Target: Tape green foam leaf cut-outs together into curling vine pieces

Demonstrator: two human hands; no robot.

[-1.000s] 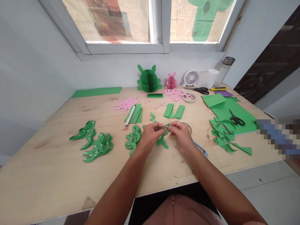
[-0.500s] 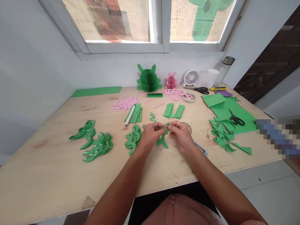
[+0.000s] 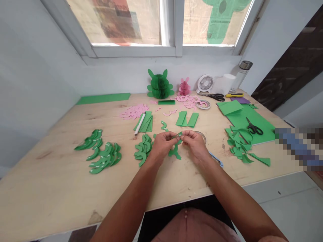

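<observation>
My left hand (image 3: pixel 163 144) and my right hand (image 3: pixel 194 144) pinch one small green paper piece (image 3: pixel 179 134) between them, above the middle of the table. A small white patch shows on it near the right fingertips. Beneath my hands lie wavy green paper cutouts (image 3: pixel 175 153). Just left of my left hand is a pile of curved green cutouts (image 3: pixel 143 149). Beside my right hand a tape roll (image 3: pixel 202 137) and a light-blue tool (image 3: pixel 217 159), perhaps a cutter, are partly hidden by the hand and forearm.
More green cutouts with white marks (image 3: pixel 107 158) lie left. Behind are a white pen (image 3: pixel 140 124), pink cutouts (image 3: pixel 135 111), folded green strips (image 3: pixel 193 120) and a green honeycomb paper figure (image 3: pixel 160 87). Scissors (image 3: pixel 254 127), green sheets (image 3: pixel 262 122) and scraps (image 3: pixel 238 143) occupy the right.
Almost nothing differs. Both hands keep the same pinch on the green paper piece, and the view has shifted very slightly.
</observation>
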